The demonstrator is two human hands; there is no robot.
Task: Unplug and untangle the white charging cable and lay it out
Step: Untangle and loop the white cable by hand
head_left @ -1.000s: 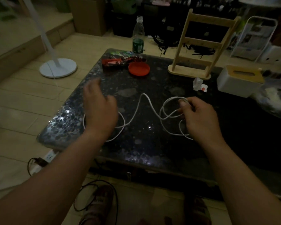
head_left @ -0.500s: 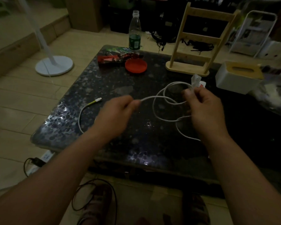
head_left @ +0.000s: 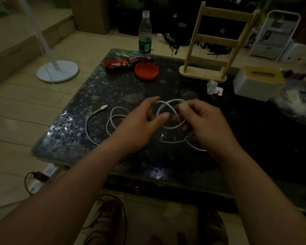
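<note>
Both hands are over the dark bench (head_left: 166, 161), working the white cable (head_left: 170, 127). The right hand (head_left: 207, 124) pinches the top of a raised loop between thumb and fingers; the left hand (head_left: 141, 124) is loosely curled, fingers spread through the same loop. More coils lie flat on the bench to the left, ending at the loose plug (head_left: 102, 108), free of both hands

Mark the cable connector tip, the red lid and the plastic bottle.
cable connector tip (head_left: 104, 106), head view, on the plug end lying on the table.
red lid (head_left: 146, 70), head view, centre of its top.
plastic bottle (head_left: 145, 44), head view, on the green label.
</note>
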